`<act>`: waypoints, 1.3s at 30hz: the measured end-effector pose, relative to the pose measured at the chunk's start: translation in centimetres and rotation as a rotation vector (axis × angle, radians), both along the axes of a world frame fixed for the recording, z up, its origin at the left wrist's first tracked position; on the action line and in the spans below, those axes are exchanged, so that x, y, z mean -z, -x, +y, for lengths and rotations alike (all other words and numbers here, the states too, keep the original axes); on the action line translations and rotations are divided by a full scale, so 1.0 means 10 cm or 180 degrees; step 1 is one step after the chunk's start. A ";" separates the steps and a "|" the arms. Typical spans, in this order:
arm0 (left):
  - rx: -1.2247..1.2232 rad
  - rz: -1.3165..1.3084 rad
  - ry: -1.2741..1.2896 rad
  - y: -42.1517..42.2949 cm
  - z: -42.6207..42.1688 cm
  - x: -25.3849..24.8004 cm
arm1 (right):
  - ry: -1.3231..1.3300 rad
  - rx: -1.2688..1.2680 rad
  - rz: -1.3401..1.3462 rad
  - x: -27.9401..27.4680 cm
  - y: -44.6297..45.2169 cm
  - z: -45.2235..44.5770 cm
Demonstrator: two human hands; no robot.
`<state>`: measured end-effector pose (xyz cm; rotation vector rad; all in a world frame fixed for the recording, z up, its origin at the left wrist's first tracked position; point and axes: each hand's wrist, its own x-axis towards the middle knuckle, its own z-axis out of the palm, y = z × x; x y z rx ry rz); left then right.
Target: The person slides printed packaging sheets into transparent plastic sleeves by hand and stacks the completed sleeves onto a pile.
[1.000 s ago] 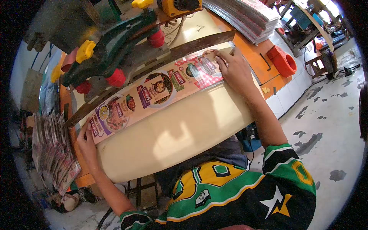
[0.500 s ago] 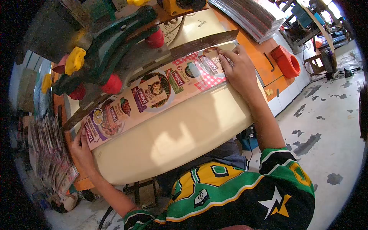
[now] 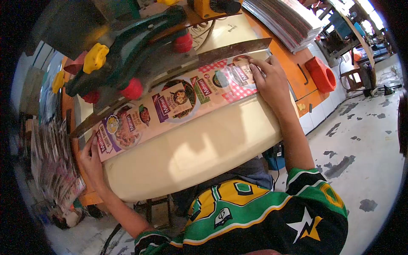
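Observation:
A long printed plastic sheet [image 3: 146, 108] with food pictures and "Mahsuri" lettering lies slantwise on a cream board [image 3: 178, 157]. Its far long edge runs along a dark metal bar [image 3: 114, 114]. My left hand [image 3: 91, 159] grips the sheet's left end, fingertips at the edge. At the opposite end my right hand [image 3: 267, 76] pinches the sheet near its far right corner, thumb and fingers together. Over the far side of the sheet stands a dark green machine frame [image 3: 140, 51] with red knobs [image 3: 131, 88] and yellow knobs [image 3: 95, 58].
Beyond the right end, a stack of printed sheets [image 3: 289, 21] rests on the orange table [image 3: 304, 63]. A black hex key [image 3: 303, 73] and an orange-red holder [image 3: 321, 74] lie nearby. More printed sheets [image 3: 55, 165] are piled at the left.
The view has shifted slightly, so the machine and sheet sit a little further right. Both hands keep their places at the sheet's two ends.

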<state>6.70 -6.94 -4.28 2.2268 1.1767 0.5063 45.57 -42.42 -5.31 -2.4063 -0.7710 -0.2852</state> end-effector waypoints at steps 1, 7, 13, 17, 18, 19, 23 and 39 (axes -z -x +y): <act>-0.0003 0.0082 -0.0058 -0.01 -0.03 -0.02 | -0.0007 0.0037 0.0050 -0.01 0.01 0.00; -0.0013 -0.0137 -0.0018 -0.01 -0.02 0.02 | 0.0038 -0.0005 -0.0124 0.02 -0.01 0.00; -0.0059 -0.0146 -0.0088 -0.06 -0.10 -0.03 | 0.0078 0.0005 0.0013 -0.03 0.01 0.02; -0.0044 -0.0291 -0.0058 -0.04 -0.07 0.02 | -0.0067 -0.0074 -0.0030 0.01 -0.01 -0.01; 0.0014 -0.0349 -0.0029 -0.02 -0.04 0.05 | -0.0071 -0.0088 -0.0048 0.02 -0.02 -0.01; 0.0074 -0.0407 -0.0003 0.00 -0.03 0.06 | -0.0080 -0.0102 -0.0067 0.02 -0.02 -0.01; -0.0056 -0.0269 0.0057 0.00 -0.04 0.02 | -0.0115 -0.0053 0.0005 0.00 -0.01 -0.01; -0.0226 -0.0343 -0.0440 0.12 -0.06 -0.01 | -0.0117 -0.0374 -0.0077 -0.04 0.07 0.09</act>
